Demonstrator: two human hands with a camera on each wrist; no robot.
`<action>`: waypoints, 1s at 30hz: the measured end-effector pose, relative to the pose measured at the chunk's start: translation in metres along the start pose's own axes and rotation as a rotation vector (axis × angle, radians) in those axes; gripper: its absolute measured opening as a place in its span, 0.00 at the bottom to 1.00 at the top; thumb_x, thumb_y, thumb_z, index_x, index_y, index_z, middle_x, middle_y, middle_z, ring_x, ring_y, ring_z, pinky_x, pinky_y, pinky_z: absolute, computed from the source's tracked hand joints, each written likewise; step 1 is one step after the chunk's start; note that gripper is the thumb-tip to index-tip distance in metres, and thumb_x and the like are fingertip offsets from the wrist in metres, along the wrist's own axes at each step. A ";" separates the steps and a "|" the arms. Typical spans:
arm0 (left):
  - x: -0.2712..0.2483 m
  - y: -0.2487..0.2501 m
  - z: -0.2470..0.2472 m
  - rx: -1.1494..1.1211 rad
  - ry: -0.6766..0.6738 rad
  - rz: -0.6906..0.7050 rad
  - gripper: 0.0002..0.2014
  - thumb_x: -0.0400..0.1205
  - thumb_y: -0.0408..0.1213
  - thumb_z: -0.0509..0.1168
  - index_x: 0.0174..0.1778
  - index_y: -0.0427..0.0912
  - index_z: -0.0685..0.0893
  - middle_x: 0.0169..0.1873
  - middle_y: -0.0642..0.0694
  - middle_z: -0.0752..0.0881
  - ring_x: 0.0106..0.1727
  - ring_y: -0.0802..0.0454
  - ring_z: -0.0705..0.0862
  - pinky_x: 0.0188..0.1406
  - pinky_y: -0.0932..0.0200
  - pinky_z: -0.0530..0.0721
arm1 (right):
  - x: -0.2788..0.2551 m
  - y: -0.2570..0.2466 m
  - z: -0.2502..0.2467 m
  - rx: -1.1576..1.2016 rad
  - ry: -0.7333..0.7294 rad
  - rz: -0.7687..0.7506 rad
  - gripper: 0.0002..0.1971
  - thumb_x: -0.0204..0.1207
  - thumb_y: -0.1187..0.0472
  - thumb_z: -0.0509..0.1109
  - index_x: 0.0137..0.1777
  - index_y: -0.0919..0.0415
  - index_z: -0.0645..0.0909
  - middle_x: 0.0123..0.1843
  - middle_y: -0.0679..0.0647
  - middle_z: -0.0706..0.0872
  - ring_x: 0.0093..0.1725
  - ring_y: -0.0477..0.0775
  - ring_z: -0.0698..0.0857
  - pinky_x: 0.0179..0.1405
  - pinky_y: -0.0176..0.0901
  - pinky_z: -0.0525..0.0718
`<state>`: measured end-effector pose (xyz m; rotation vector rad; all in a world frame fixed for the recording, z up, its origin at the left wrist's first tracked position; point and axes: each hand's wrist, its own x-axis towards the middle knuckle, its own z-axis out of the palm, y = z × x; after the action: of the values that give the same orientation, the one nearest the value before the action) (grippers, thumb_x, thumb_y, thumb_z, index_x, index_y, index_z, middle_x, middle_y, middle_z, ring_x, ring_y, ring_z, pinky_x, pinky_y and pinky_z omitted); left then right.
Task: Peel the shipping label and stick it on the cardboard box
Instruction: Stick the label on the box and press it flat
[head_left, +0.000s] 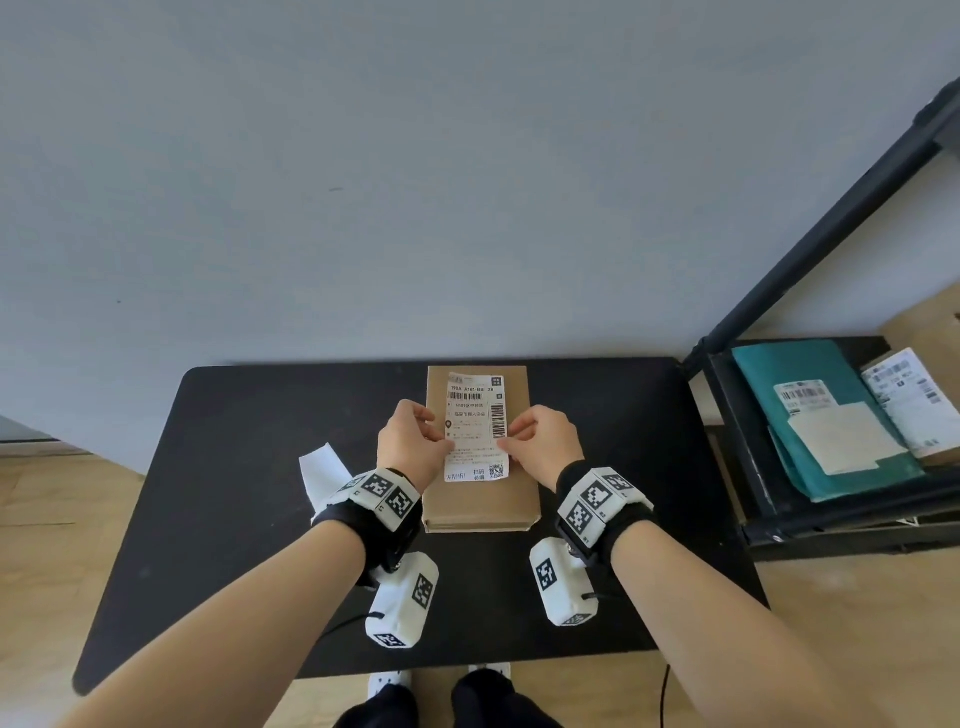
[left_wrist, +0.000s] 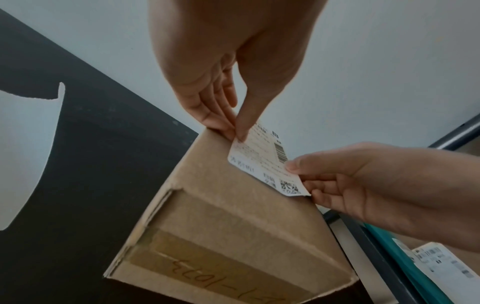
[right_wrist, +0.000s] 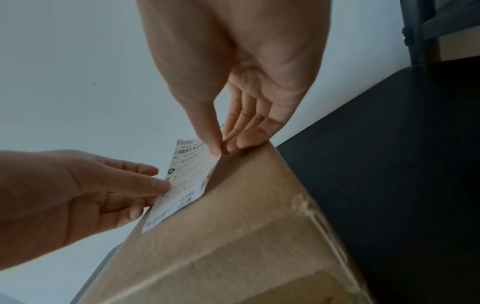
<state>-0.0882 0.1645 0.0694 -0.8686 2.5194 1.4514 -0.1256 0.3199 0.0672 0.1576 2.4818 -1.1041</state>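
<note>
A brown cardboard box (head_left: 480, 501) lies flat at the middle of the black table (head_left: 234, 519). Over its top I hold a white shipping label (head_left: 475, 410) printed with barcodes and a QR code. My left hand (head_left: 413, 441) pinches the label's left edge between thumb and fingers; my right hand (head_left: 540, 441) pinches the right edge. In the left wrist view the label (left_wrist: 262, 156) hovers just above the box (left_wrist: 233, 226), its near end lifted. The right wrist view shows the label (right_wrist: 182, 183) raised off the box (right_wrist: 246, 226) along its right side.
A white backing sheet (head_left: 322, 467) lies on the table left of my left wrist. A black metal shelf (head_left: 753, 467) at the right holds a teal mailer (head_left: 810, 374) and other labelled parcels. A pale wall stands behind the table.
</note>
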 end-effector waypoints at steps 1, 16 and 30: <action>0.000 0.001 0.001 0.011 -0.003 0.003 0.15 0.74 0.27 0.73 0.52 0.41 0.77 0.30 0.54 0.81 0.41 0.52 0.83 0.45 0.57 0.81 | -0.001 0.000 0.000 -0.013 0.004 -0.001 0.09 0.72 0.60 0.76 0.45 0.54 0.77 0.42 0.48 0.84 0.47 0.51 0.87 0.50 0.44 0.87; -0.002 0.011 0.005 0.262 -0.059 0.063 0.15 0.75 0.26 0.66 0.56 0.43 0.77 0.47 0.46 0.86 0.46 0.47 0.85 0.38 0.56 0.83 | -0.005 -0.004 0.000 -0.199 0.020 0.005 0.07 0.73 0.61 0.73 0.44 0.53 0.76 0.49 0.53 0.88 0.48 0.54 0.87 0.50 0.48 0.88; -0.025 -0.041 -0.021 1.016 -0.415 0.659 0.38 0.79 0.65 0.36 0.84 0.50 0.47 0.85 0.54 0.46 0.85 0.56 0.42 0.85 0.42 0.40 | -0.034 0.016 0.009 -0.696 -0.128 -0.416 0.29 0.85 0.51 0.53 0.84 0.60 0.54 0.87 0.52 0.54 0.86 0.49 0.53 0.84 0.48 0.57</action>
<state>-0.0424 0.1423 0.0585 0.4025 2.7198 0.1739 -0.0872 0.3266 0.0652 -0.6305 2.6783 -0.3039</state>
